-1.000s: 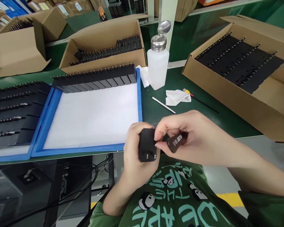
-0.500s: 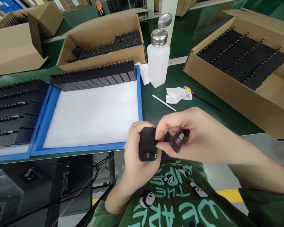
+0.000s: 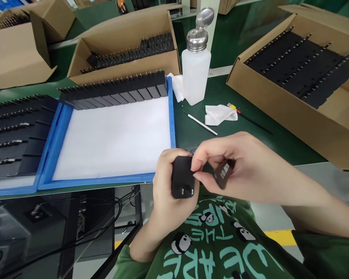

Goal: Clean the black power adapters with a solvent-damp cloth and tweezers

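Observation:
A black power adapter [image 3: 182,174] with two metal prongs at its near end is held in my left hand [image 3: 165,193], fingers wrapped around its side. My right hand [image 3: 235,166] is closed over a dark, tapered piece [image 3: 222,174] with white lettering. That piece sits in the curled fingers; its exact kind is unclear. The thumb and index finger of the same hand touch or nearly touch the adapter's right edge; whether they pinch anything there is hidden. Past the hands lie a thin silver pen-like knife [image 3: 202,124] and a crumpled white cloth [image 3: 218,115].
A blue-rimmed tray [image 3: 113,143] holds a row of black adapters [image 3: 116,93]. Behind stands an open carton [image 3: 128,73]; another carton [image 3: 282,108] is at right. The white bottle [image 3: 195,73] has its metal lid raised. A red-and-black rod [image 3: 254,122] lies beside the cloth.
The view has shifted slightly. The dark tapered piece has turned a little in my right hand and sits slightly further right. The adapter stays in my left hand.

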`<state>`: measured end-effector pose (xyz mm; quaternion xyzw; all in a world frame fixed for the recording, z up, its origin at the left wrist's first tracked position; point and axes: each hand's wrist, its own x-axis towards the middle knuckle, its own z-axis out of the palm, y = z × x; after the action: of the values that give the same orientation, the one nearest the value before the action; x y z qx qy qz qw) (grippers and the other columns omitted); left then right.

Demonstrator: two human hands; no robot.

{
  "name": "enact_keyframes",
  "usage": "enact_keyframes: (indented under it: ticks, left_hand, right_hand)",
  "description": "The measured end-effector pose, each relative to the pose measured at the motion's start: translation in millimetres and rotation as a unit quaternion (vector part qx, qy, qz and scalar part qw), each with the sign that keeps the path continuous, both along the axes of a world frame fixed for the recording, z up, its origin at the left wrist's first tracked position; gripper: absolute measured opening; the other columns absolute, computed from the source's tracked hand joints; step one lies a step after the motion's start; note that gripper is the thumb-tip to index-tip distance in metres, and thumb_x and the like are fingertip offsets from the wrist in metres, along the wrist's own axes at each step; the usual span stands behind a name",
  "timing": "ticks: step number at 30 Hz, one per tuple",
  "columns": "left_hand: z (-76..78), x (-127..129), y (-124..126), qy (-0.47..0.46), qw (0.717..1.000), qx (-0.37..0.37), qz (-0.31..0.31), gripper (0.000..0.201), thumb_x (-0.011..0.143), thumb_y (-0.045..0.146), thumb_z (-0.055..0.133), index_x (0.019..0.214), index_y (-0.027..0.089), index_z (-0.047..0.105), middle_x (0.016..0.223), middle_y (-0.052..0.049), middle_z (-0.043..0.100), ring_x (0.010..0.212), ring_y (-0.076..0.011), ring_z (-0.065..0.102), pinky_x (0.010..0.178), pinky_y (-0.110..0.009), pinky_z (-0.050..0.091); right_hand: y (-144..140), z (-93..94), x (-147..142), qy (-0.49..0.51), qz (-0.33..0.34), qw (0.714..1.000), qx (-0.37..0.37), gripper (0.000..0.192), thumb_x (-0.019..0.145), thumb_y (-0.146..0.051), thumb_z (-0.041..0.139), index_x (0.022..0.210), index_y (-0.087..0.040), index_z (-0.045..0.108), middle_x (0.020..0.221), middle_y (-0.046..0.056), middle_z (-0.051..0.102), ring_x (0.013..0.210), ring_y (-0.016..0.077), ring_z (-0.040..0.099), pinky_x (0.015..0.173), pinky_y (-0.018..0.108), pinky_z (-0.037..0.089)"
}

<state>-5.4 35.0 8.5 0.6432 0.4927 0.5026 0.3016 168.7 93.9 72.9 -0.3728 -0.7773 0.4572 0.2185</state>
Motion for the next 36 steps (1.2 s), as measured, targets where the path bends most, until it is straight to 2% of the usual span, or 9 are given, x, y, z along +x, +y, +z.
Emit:
enact_keyframes:
  ticks: [3,13,18,22,26,27,30,34,36]
  left_hand:
    - [-0.5,1,0,-0.002,1.000,-0.004,0.003,0.044,0.078,0.007,0.069,0.115,0.024,0.053,0.103,-0.002,0.057,0.091,-0.0173,0.061,0.078,-0.032,0.053]
    - [1.2,3,1,0.016,1.000,0.003,0.013,0.040,0.080,0.012,0.069,0.114,0.025,0.054,0.100,-0.003,0.058,0.086,-0.0183,0.061,0.076,-0.035,0.054]
    - [2.1,2,2,0.029,1.000,0.007,0.004,0.048,0.075,0.002,0.067,0.115,0.024,0.053,0.103,-0.003,0.059,0.092,-0.0177,0.061,0.078,-0.031,0.054]
    - [-1.3,3,3,-0.005,1.000,-0.001,-0.015,0.044,0.078,0.005,0.066,0.116,0.024,0.053,0.104,-0.003,0.059,0.092,-0.0168,0.061,0.078,-0.030,0.053]
    - [-2.4,4,5,-0.007,1.000,-0.004,-0.015,0.040,0.079,0.003,0.063,0.112,0.022,0.054,0.103,-0.004,0.060,0.093,-0.0165,0.060,0.080,-0.029,0.052]
    - [-2.1,5,6,-0.017,1.000,-0.005,-0.021,0.038,0.079,0.004,0.063,0.111,0.022,0.054,0.101,-0.004,0.060,0.091,-0.0162,0.060,0.079,-0.028,0.052]
    - [-2.0,5,7,-0.047,0.998,0.003,-0.032,0.036,0.081,0.008,0.065,0.112,0.022,0.054,0.100,-0.003,0.059,0.088,-0.0159,0.060,0.075,-0.028,0.051]
    - [-5.8,5,8,-0.056,0.997,0.021,-0.042,0.041,0.078,0.004,0.064,0.113,0.024,0.054,0.103,-0.005,0.060,0.099,-0.0193,0.061,0.085,-0.033,0.052]
    - [-8.2,5,8,-0.070,0.995,0.029,-0.058,0.040,0.079,0.007,0.065,0.114,0.025,0.055,0.103,-0.005,0.060,0.099,-0.0198,0.061,0.084,-0.033,0.052]
  right_hand:
    - [0,-0.2,0,-0.001,-0.003,1.000,-0.004,0.004,0.079,-0.015,0.064,0.077,-0.019,0.064,0.053,-0.011,0.041,0.048,0.0021,0.033,0.046,0.016,0.031]
    - [-2,-2.8,-2,0.013,-0.025,0.999,-0.027,0.011,0.078,-0.010,0.064,0.077,-0.021,0.065,0.057,-0.008,0.050,0.049,0.0052,0.040,0.045,0.021,0.032]
    - [0,-5.9,-3,0.059,-0.121,0.989,0.058,0.012,0.084,-0.012,0.065,0.079,-0.020,0.058,0.065,-0.006,0.054,0.054,0.0068,0.046,0.051,0.023,0.037]
    - [2,-11.3,0,0.050,-0.063,0.996,0.040,0.022,0.081,-0.025,0.076,0.089,-0.022,0.056,0.075,-0.005,0.058,0.063,0.0089,0.055,0.051,0.022,0.039]
    - [0,-17.4,3,0.068,-0.184,0.974,0.116,0.014,0.087,-0.019,0.067,0.089,-0.022,0.054,0.075,-0.004,0.054,0.064,0.0091,0.052,0.050,0.022,0.037]
    - [-1,-18.6,4,0.070,-0.179,0.975,0.113,0.016,0.086,-0.021,0.070,0.090,-0.023,0.054,0.074,-0.004,0.052,0.062,0.0090,0.050,0.050,0.022,0.036]
    - [-8,-22.7,4,0.062,-0.105,0.991,0.054,0.021,0.081,-0.021,0.074,0.091,-0.023,0.056,0.071,-0.006,0.048,0.058,0.0081,0.047,0.049,0.021,0.036]
    - [-19,-28.8,4,0.133,-0.227,0.963,0.051,0.018,0.085,-0.017,0.070,0.094,-0.025,0.055,0.067,-0.007,0.046,0.056,0.0083,0.043,0.048,0.021,0.035]
    - [-24,-31.7,3,0.142,-0.183,0.973,0.015,0.037,0.076,-0.019,0.079,0.101,-0.026,0.053,0.070,-0.007,0.046,0.059,0.0086,0.045,0.049,0.021,0.036]
